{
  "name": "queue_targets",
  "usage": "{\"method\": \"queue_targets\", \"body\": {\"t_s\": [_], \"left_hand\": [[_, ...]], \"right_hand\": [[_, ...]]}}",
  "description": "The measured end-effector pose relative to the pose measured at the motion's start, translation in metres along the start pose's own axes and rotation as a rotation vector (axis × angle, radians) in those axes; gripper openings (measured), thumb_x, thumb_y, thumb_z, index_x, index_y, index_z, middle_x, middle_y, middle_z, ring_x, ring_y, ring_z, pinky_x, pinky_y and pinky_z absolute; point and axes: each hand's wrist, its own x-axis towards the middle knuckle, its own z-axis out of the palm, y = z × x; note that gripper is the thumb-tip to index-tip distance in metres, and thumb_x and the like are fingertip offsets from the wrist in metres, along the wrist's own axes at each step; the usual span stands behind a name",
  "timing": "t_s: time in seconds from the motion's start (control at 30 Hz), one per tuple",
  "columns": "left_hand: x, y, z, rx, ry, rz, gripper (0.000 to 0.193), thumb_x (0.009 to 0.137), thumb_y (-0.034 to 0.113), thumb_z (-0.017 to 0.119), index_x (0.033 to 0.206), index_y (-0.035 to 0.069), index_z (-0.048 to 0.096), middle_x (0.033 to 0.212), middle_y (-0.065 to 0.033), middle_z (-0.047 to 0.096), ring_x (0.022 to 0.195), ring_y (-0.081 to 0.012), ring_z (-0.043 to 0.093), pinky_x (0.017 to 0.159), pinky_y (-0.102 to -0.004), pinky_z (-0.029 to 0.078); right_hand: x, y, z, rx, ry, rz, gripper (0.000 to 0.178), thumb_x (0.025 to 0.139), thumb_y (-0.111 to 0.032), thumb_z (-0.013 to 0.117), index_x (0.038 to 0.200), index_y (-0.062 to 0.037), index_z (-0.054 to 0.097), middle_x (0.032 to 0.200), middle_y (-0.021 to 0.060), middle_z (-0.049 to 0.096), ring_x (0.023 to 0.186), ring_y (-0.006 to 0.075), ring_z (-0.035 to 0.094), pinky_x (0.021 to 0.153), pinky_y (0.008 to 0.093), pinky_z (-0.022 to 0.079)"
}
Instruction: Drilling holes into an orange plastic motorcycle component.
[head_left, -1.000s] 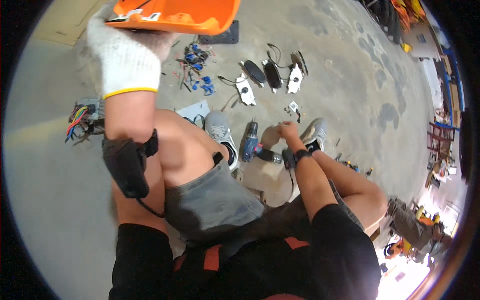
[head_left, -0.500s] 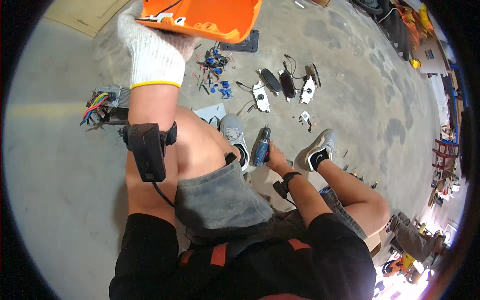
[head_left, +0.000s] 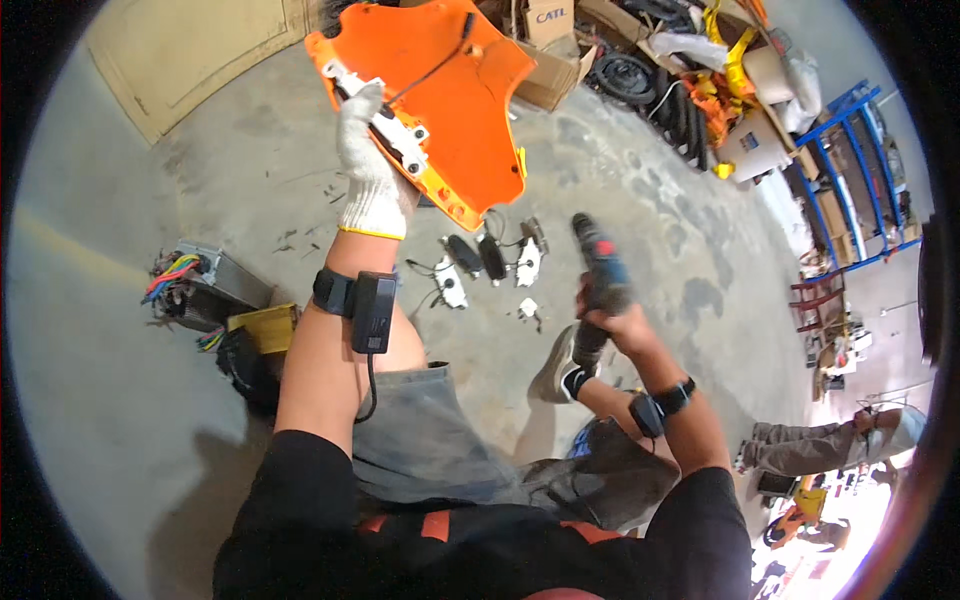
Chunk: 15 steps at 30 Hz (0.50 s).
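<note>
orange plastic stretches beyond and to the right of the left hand: a curved body panel (head_left: 465,115), held up off the floor. the left hand (head_left: 362,150), in a white knitted glove, is clamped on the panel's near edge, its fingers against a white bracket (head_left: 410,145); a black cable (head_left: 467,27) lies across the hollow side, further out from that hand. the bare right hand (head_left: 625,325) is wrapped around the handle of a cordless drill (head_left: 606,272), whose blurred front end may or may not carry a bit. on the floor between the hands lie white plates (head_left: 450,288) and black oval parts (head_left: 492,258). left of the left hand and nearer the body sits a grey metal box (head_left: 225,285) with coloured wires (head_left: 173,276).
</note>
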Motion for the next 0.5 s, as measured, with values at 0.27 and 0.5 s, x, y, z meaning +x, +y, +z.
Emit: {"method": "queue_targets", "body": {"t_s": [0.27, 0.5], "left_hand": [[-0.031, -0.046, 0.03, 0.097, -0.373, -0.199, 0.04, 0.087, 0.019, 0.062, 0.123, 0.005, 0.054, 0.106, -0.0081, 0.064, 0.095, -0.0204, 0.067, 0.078, -0.0335, 0.057], [-0.028, -0.122, 0.005, 0.451, -0.389, -0.155, 0.025, 0.089, 0.022, 0.061, 0.109, 0.007, 0.058, 0.094, -0.0031, 0.062, 0.082, -0.0146, 0.064, 0.076, -0.0322, 0.055]], "right_hand": [[-0.086, -0.129, 0.029, 0.215, 0.179, -0.393, 0.078, 0.073, -0.017, 0.076, 0.14, -0.0032, 0.037, 0.113, 0.0089, 0.057, 0.082, 0.0215, 0.065, 0.075, 0.0357, 0.055], [-0.1, -0.097, 0.039, 0.228, 0.09, -0.251, 0.078, 0.074, -0.02, 0.079, 0.14, -0.0033, 0.042, 0.112, 0.0097, 0.059, 0.079, 0.0216, 0.065, 0.075, 0.0341, 0.053]]}}
